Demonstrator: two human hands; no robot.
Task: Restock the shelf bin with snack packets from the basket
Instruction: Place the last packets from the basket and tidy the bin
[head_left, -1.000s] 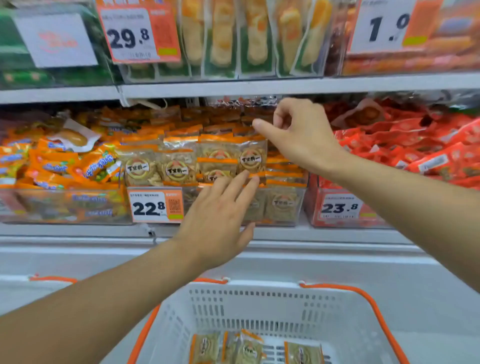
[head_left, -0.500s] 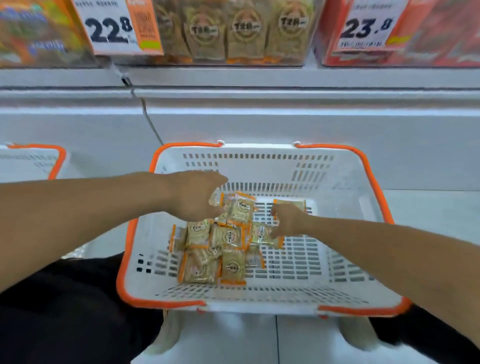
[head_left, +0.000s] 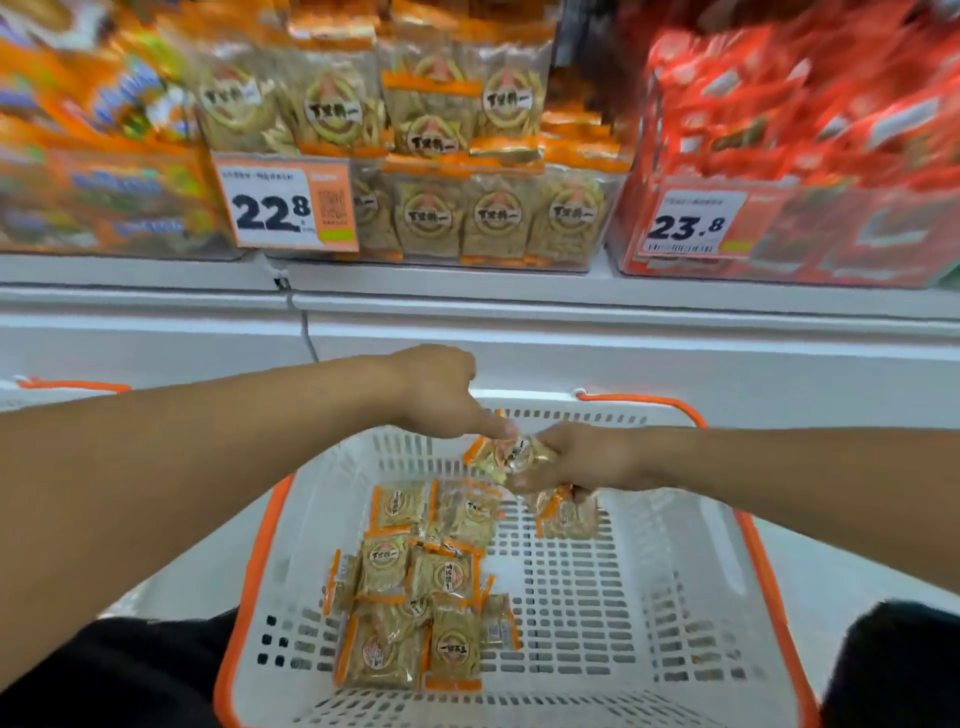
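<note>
A white basket with an orange rim (head_left: 759, 551) sits low in front of me, with several tan snack packets (head_left: 415, 577) lying loose on its floor. Above the basket's far side, my right hand (head_left: 582, 457) grips a bunch of the same packets (head_left: 506, 454), and one more packet hangs below its fingers. From the left, my left hand (head_left: 441, 389) reaches in with curled fingers and pinches the top of that bunch. The clear shelf bin (head_left: 431, 260) above holds rows of matching packets behind a 22.8 price tag (head_left: 291, 208).
A bin of red packets (head_left: 789, 156) with a 23.8 tag stands to the right of the shelf bin, and a bin of orange packets (head_left: 98, 156) to its left. A white ledge (head_left: 519, 312) runs between shelf and basket. Another basket's rim (head_left: 72, 387) shows at far left.
My hands dropped from the shelf bin into the basket, picked up packets and have now risen to its far side, meeting on one bunch. My view has tilted back up toward the shelf.
</note>
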